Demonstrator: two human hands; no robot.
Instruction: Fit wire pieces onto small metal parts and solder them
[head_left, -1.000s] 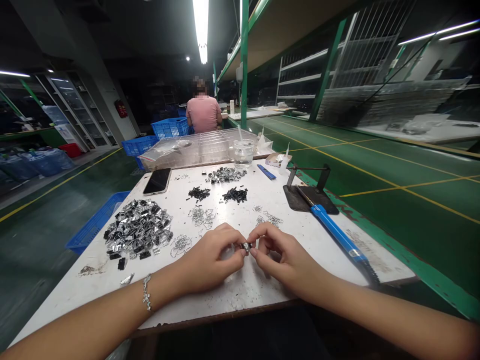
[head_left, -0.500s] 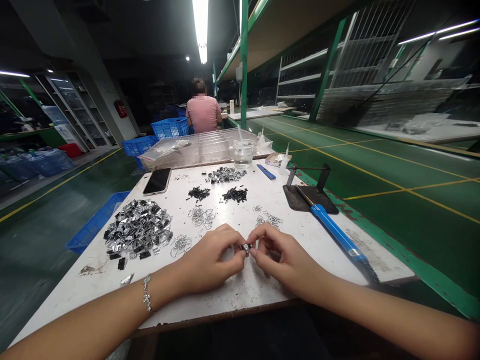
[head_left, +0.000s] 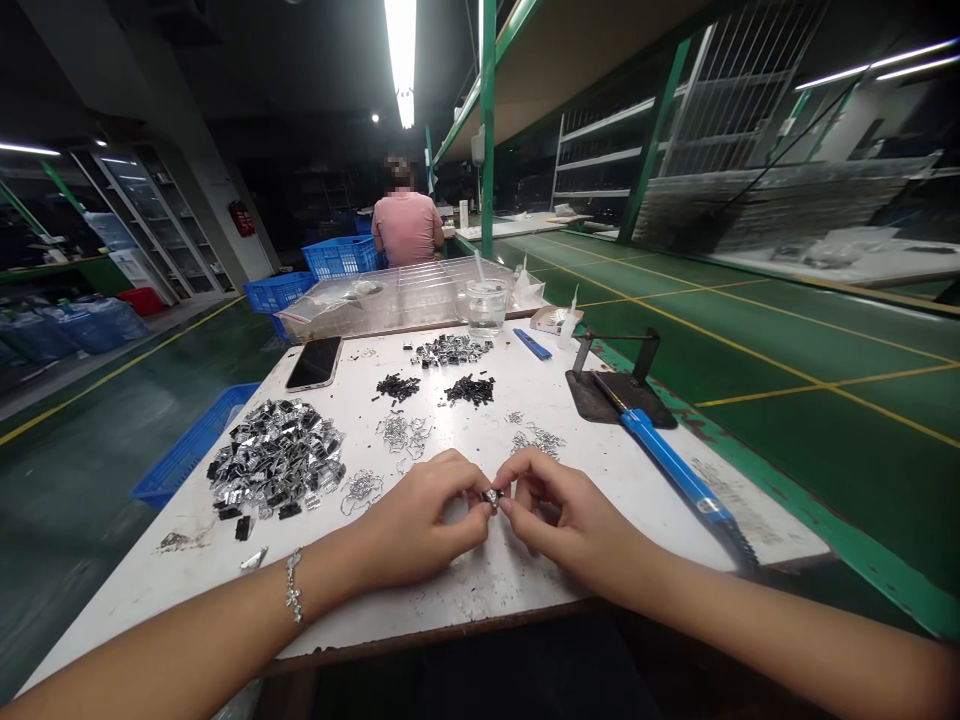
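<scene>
Between my two hands is a small shiny metal part point(head_left: 492, 495) with dark ends, just above the front of the white table point(head_left: 450, 600). My left hand point(head_left: 439, 510) pinches its left side with thumb and forefinger. From the other side, my right hand point(head_left: 559, 505) grips it in the same way. Fingertips hide much of the part, so its exact kind cannot be made out. Thin bent wire pieces point(head_left: 538, 440) lie just beyond my right hand. More wire pieces point(head_left: 362, 488) lie left of my left hand, near a large heap of silver and black metal parts point(head_left: 277, 455).
Two small black piles point(head_left: 471, 390) sit mid-table, with more metal parts point(head_left: 450, 349) behind. A phone point(head_left: 315, 362) lies at back left. On the right, a blue soldering iron point(head_left: 675, 470) rests on a metal stand point(head_left: 622, 390). A cup of liquid point(head_left: 486, 310) stands behind. A person point(head_left: 407, 225) sits farther off.
</scene>
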